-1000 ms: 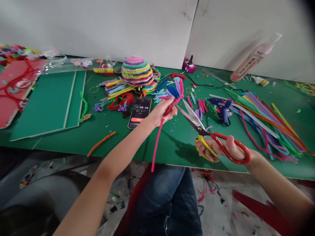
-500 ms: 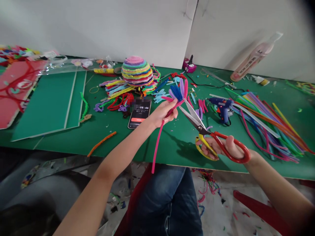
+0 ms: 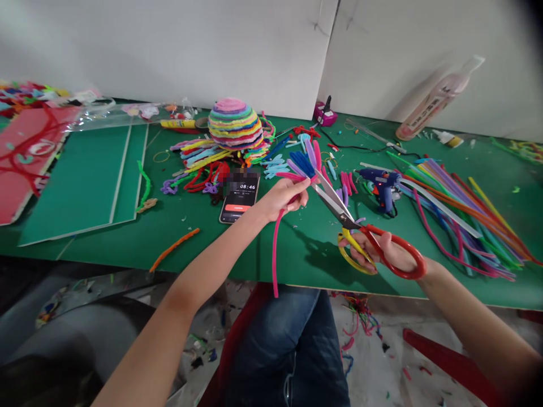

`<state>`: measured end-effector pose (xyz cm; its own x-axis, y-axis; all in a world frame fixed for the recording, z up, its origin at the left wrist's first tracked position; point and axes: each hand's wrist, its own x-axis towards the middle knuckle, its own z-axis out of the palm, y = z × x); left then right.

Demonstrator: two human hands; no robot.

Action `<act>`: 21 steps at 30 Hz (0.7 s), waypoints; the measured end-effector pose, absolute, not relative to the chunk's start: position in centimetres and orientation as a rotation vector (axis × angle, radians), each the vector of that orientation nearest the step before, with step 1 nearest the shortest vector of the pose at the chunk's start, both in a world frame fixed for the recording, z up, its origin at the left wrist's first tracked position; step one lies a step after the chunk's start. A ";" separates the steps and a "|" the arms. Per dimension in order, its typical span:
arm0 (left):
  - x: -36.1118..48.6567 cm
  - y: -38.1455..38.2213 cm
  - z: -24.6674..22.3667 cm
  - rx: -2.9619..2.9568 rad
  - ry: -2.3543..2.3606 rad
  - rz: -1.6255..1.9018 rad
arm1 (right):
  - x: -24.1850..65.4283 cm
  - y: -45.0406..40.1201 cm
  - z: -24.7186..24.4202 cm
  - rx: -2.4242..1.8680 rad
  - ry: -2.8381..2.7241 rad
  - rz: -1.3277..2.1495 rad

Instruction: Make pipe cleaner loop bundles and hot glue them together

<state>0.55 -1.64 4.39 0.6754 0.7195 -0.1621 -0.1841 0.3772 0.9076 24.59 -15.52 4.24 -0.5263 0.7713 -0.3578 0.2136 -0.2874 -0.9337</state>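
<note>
My left hand (image 3: 288, 196) is closed on a bundle of pipe cleaners (image 3: 302, 163), blue, lilac and pink, fanned out above my fingers. A long pink pipe cleaner (image 3: 275, 254) hangs down below that hand, past the table edge. My right hand (image 3: 382, 251) has its fingers through the red and yellow handles of a pair of scissors (image 3: 337, 208). The blades are parted a little, their tips at the pink base of the bundle beside my left fingertips. Whether they touch it I cannot tell.
On the green table (image 3: 237, 254) lie a phone (image 3: 240, 198), a blue glue gun (image 3: 382, 183) and loose pipe cleaners (image 3: 462, 209). A striped dome (image 3: 235, 124) stands behind, a pink bottle (image 3: 439, 102) leans at the back right, and green boards (image 3: 80, 181) lie left.
The scissor blades have closed slightly, tips still by the bundle's base. The hanging pink pipe cleaner has swung a little to the right.
</note>
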 end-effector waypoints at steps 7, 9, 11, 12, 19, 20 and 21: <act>0.4 -1.5 4.0 1.125 0.620 0.589 | 24.6 -15.6 4.3 -1.252 -1.499 1.885; 0.3 -1.4 3.9 1.144 0.637 0.591 | 24.7 -15.6 4.1 -1.249 -1.499 1.884; 0.3 -1.4 3.9 1.157 0.646 0.605 | 24.9 -15.7 3.8 -1.247 -1.463 1.899; 0.3 -1.3 3.8 1.165 0.651 0.608 | 24.9 -15.7 3.7 -1.251 -1.436 1.909; 0.4 -0.9 2.8 1.218 0.681 0.625 | 24.1 -16.0 3.8 -1.388 -1.309 1.879; 0.4 -0.9 2.7 1.214 0.681 0.628 | 23.9 -16.0 3.8 -1.417 -1.283 1.885; 0.3 -0.9 2.7 1.209 0.685 0.633 | 23.6 -16.1 3.8 -1.446 -1.257 1.887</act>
<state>0.34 -0.85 2.71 0.6432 0.7538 -0.1343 -0.0747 0.2364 0.9688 23.64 -16.08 3.79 -0.3503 0.7843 -0.5120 0.1707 -0.4841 -0.8582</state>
